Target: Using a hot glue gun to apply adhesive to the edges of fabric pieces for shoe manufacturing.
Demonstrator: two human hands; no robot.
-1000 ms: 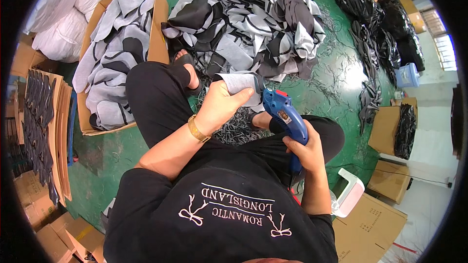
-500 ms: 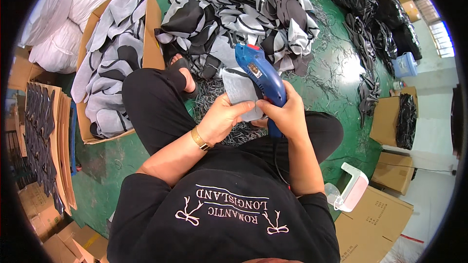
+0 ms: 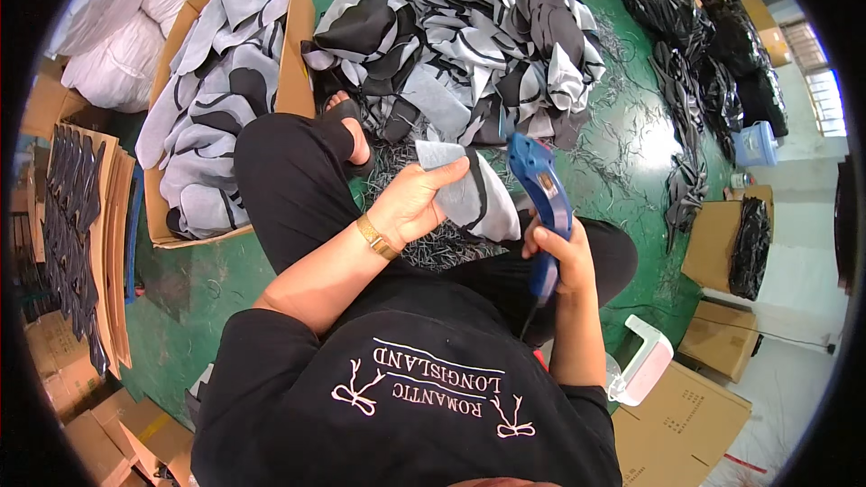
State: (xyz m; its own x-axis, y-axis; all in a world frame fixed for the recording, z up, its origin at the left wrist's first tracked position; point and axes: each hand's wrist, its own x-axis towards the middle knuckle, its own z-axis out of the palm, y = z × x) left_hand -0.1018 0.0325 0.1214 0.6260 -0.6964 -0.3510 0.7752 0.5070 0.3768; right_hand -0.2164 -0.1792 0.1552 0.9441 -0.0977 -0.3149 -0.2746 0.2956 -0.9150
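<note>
My left hand [image 3: 422, 201] pinches a grey fabric piece [image 3: 474, 198] with a black curved band, thumb on top and fingers beneath. Gripped in my right hand [image 3: 561, 248] is a blue handheld electric cutter [image 3: 539, 185], its head pointing away from me and its cord running back along my lap. A gap separates the cutter's head from the fabric. Beyond my hands lies a large pile of grey and black fabric pieces [image 3: 465, 45]. Thin fabric trimmings [image 3: 442, 248] litter the floor between my legs.
To the left stands a cardboard box [image 3: 298, 45] full of similar pieces. White sacks [image 3: 113, 72] lie behind it. Black plastic bags [image 3: 722, 63], a pale blue bucket [image 3: 754, 144] and cartons [image 3: 717, 338] line the right side. A white-and-pink appliance [image 3: 645, 361] sits by my right elbow.
The cutter has moved right, away from the fabric, and my right hand with it. The fabric piece in my left hand has turned and now shows more of its face.
</note>
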